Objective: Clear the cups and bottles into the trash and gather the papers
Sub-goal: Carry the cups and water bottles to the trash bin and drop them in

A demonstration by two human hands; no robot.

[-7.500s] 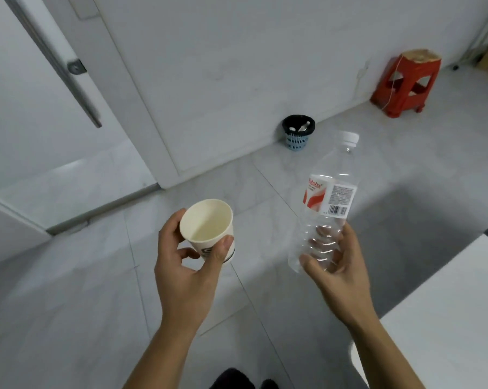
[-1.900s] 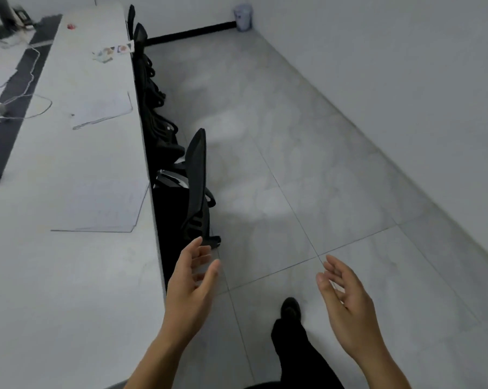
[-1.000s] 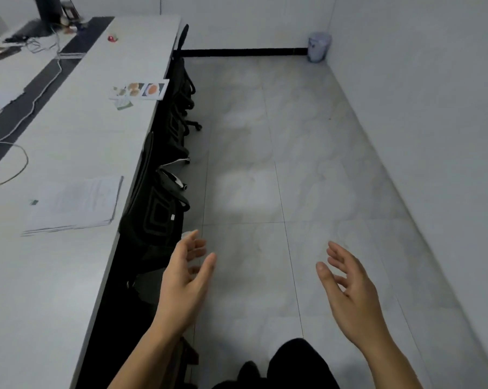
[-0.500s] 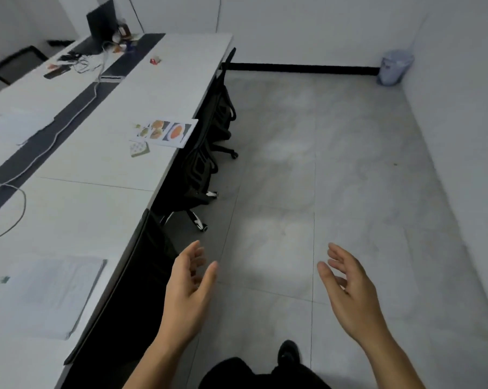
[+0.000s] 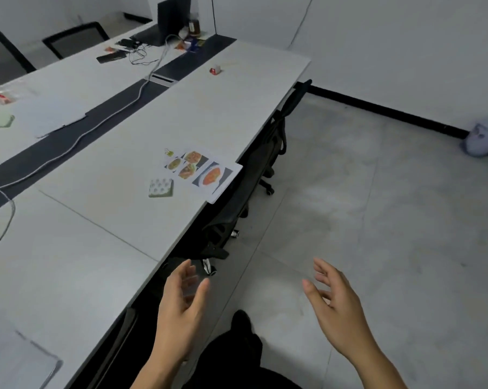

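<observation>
Your left hand (image 5: 181,310): raised ahead of you, palm turned inward, fingers loosely extended, holding nothing. Your right hand (image 5: 335,307): same height, palm facing left, fingers spread, relaxed, holding nothing. Forearms bare.

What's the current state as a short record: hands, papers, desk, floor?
left hand: open, empty, beside the desk edge
right hand: open, empty, above the floor
photo sheet: on desk, corner overhanging the edge
green pad: on desk, beside photo sheet
white paper: desk, near corner, blurred
chair: pushed under desk
bin: on floor, far right
</observation>
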